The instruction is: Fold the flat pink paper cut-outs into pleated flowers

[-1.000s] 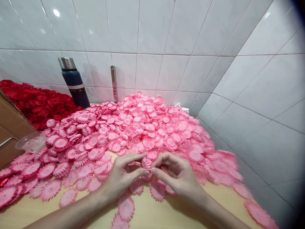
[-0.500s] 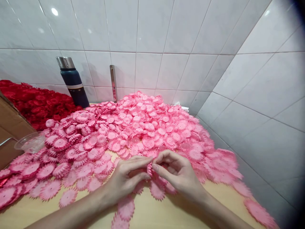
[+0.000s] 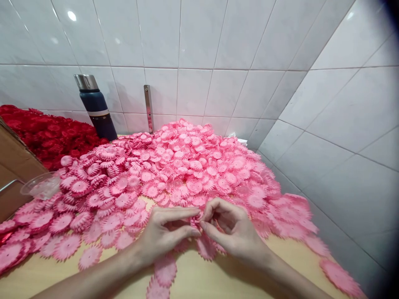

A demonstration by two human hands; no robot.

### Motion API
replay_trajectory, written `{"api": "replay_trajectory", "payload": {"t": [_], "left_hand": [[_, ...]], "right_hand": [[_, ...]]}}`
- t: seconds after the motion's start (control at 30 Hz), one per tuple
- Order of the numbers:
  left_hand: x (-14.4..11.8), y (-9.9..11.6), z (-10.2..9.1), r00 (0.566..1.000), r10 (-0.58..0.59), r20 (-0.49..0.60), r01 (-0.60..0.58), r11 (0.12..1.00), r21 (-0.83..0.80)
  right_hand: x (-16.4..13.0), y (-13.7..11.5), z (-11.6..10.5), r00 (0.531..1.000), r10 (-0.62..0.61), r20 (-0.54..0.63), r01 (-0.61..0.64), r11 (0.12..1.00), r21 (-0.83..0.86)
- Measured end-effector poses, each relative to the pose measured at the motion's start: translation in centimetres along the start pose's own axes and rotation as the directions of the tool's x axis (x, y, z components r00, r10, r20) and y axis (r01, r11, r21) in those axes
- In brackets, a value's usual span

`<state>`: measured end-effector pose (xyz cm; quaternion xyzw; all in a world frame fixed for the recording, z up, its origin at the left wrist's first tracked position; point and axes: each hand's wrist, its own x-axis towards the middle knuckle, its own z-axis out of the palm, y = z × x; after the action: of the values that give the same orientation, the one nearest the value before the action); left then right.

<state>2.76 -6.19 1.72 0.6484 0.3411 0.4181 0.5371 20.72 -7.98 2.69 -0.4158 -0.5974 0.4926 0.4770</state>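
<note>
Far to my left a cardboard box (image 3: pixel 12 166) stands at the table's edge, with a clear plastic cup (image 3: pixel 42 185) lying just beside it and a heap of red flower pieces (image 3: pixel 46 133) behind. A dark blue flask (image 3: pixel 95 108) with a steel cap stands upright against the tiled wall (image 3: pixel 218 50), touching the back of the big pile of pink flower pieces (image 3: pixel 174 166) that spreads across the wooden table (image 3: pixel 193 282). A metal strip (image 3: pixel 148 108) runs up the wall just right of the flask. My left hand (image 3: pixel 162 236) rests at the near edge of the pile, forefinger stretched out straight above and thumb below, their tips meeting on a small pink flower piece (image 3: pixel 197 222). My right hand (image 3: pixel 233 230) meets it from the other side, fingers curled, thumb and forefinger nipping the same piece, so both hands pinch it between them just above the loose flowers on the table. More pink pieces trail off to the right along the side wall.
</note>
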Motion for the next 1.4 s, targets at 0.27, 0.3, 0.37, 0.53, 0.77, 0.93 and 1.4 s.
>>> {"api": "replay_trajectory", "payload": {"t": [0.27, 0.3, 0.37, 0.53, 0.77, 0.93, 1.4], "left_hand": [[-0.10, -0.58, 0.16, 0.987, -0.142, -0.075, 0.133, 0.985, -0.113], [-0.06, -0.54, 0.15, 0.987, -0.145, -0.075, 0.137, 0.985, -0.109], [-0.02, -0.49, 0.12, 0.989, -0.137, -0.059, 0.131, 0.986, -0.099], [-0.19, -0.77, -0.04, 0.989, -0.147, -0.003, 0.146, 0.984, -0.100], [-0.30, -0.76, 0.22, 0.991, -0.117, 0.068, 0.132, 0.945, -0.299], [-0.24, -0.58, 0.24, 0.993, -0.059, 0.101, 0.087, 0.949, -0.303], [0.13, -0.10, -0.32, 0.988, -0.104, 0.117, 0.114, 0.989, -0.088]], "right_hand": [[0.41, 0.56, -0.76, 0.998, -0.034, 0.049, 0.036, 0.999, -0.036], [0.46, 0.56, -0.78, 0.997, -0.051, 0.058, 0.054, 0.997, -0.052], [0.52, 0.50, -0.78, 0.993, -0.084, 0.088, 0.093, 0.991, -0.099], [0.41, 0.30, -0.64, 0.987, -0.069, 0.142, 0.096, 0.977, -0.189], [0.22, 0.26, -0.75, 0.981, 0.088, 0.172, -0.074, 0.994, -0.086], [0.22, 0.40, -0.79, 0.967, 0.141, 0.212, -0.119, 0.986, -0.113], [0.17, 0.20, -0.49, 0.971, 0.116, 0.207, -0.135, 0.988, 0.076]]}}
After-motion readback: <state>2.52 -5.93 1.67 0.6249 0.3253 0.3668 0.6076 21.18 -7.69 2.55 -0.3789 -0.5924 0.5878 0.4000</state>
